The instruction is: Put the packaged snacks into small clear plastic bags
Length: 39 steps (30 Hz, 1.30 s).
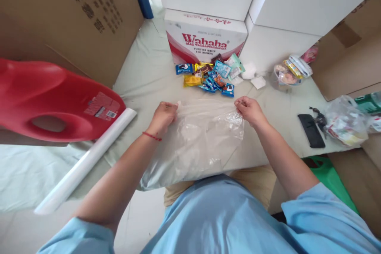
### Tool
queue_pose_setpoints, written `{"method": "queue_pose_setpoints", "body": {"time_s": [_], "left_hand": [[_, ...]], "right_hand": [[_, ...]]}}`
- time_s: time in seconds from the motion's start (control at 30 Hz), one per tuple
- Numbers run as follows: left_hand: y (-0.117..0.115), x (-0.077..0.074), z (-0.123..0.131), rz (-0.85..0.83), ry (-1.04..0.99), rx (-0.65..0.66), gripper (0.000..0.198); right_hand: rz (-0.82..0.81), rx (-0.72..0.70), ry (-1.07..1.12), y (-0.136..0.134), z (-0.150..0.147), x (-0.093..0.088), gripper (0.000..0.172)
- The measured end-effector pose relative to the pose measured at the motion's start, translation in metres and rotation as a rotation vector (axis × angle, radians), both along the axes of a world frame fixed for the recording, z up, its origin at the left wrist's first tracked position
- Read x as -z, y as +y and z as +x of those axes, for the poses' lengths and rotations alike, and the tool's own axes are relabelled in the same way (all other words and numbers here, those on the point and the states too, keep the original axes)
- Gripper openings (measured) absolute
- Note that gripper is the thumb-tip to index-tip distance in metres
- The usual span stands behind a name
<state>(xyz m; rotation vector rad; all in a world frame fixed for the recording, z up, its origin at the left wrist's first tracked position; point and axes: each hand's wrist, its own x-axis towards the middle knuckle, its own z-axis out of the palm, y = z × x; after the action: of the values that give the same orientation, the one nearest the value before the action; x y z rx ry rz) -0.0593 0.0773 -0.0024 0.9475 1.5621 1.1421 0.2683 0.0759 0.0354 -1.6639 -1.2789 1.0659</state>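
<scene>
A clear plastic bag (208, 135) is spread out in front of me over the pale green cloth, its lower end near the table's front edge. My left hand (164, 116) pinches its far left corner, fingers closed. At the far right corner, my right hand (248, 110) grips the same bag between thumb and fingers. Just beyond the bag lies a heap of small wrapped snacks (208, 75), in blue, yellow, brown and pale green packets. Crumpled white tissues (258, 82) sit at the heap's right side.
Behind the snacks stands a Wahaha water carton (205, 35). A red jug (68, 95) and a white roll (86, 162) lie at left, near a large cardboard box (89, 20). Rightward are a snack-filled tub (288, 75), a phone (311, 131) and a plastic bag of items (345, 121).
</scene>
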Motion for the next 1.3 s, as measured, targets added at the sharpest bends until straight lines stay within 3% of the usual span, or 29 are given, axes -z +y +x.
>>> {"method": "queue_pose_setpoints", "body": {"time_s": [0.07,0.13,0.17,0.23,0.3,0.33,0.43,0.5,0.6,0.7,0.8,0.87,0.93,1.07,1.2,1.3], "left_hand": [[0.002,-0.003,0.003,0.126,0.307,-0.133,0.024],[-0.008,-0.012,0.007,0.321,0.586,-0.131,0.029],[-0.016,-0.016,0.01,0.424,0.679,-0.053,0.029],[-0.033,-0.018,0.014,0.54,0.799,0.241,0.027],[-0.051,-0.01,0.018,0.521,0.882,0.509,0.033],[-0.06,-0.004,0.02,0.475,0.923,0.58,0.038],[-0.084,0.013,0.028,0.312,1.034,0.614,0.054],[-0.098,0.018,0.037,0.26,1.083,0.61,0.058],[-0.114,0.017,0.046,0.233,1.126,0.596,0.059],[-0.122,0.017,0.038,0.219,1.135,0.593,0.059],[-0.123,0.017,0.016,0.247,1.081,0.695,0.056],[-0.121,0.015,0.001,0.276,1.037,0.732,0.053],[-0.116,0.011,-0.01,0.326,1.027,0.669,0.049],[-0.1,0.004,-0.013,0.446,1.059,0.523,0.046],[-0.089,0.013,-0.003,0.395,1.131,0.549,0.048],[-0.09,0.025,0.004,0.335,1.207,0.592,0.052]], "right_hand": [[0.03,-0.007,-0.077,0.015,-0.004,0.016,0.022],[0.062,-0.039,-0.155,0.027,-0.004,0.028,0.018],[0.07,-0.057,-0.2,0.032,-0.002,0.031,0.017],[0.07,-0.08,-0.321,0.039,0.005,0.032,0.014],[0.113,-0.054,-0.49,0.039,0.01,0.027,0.017],[0.174,-0.032,-0.571,0.034,0.011,0.022,0.023],[0.426,-0.066,-0.685,0.0,-0.001,0.009,0.04],[0.505,-0.234,-0.665,-0.036,-0.018,0.009,0.048],[0.44,-0.566,-0.657,-0.088,-0.036,0.031,0.063],[0.328,-0.668,-0.71,-0.118,-0.02,0.059,0.06],[0.299,-0.65,-0.7,-0.121,0.021,0.068,0.054],[0.32,-0.61,-0.647,-0.111,0.046,0.059,0.048],[0.35,-0.502,-0.603,-0.091,0.061,0.044,0.042],[0.33,-0.2,-0.677,-0.026,0.062,0.016,0.03],[0.312,-0.269,-0.768,0.05,0.032,0.009,0.027],[0.341,-0.344,-0.826,0.094,0.003,0.012,0.046]]}}
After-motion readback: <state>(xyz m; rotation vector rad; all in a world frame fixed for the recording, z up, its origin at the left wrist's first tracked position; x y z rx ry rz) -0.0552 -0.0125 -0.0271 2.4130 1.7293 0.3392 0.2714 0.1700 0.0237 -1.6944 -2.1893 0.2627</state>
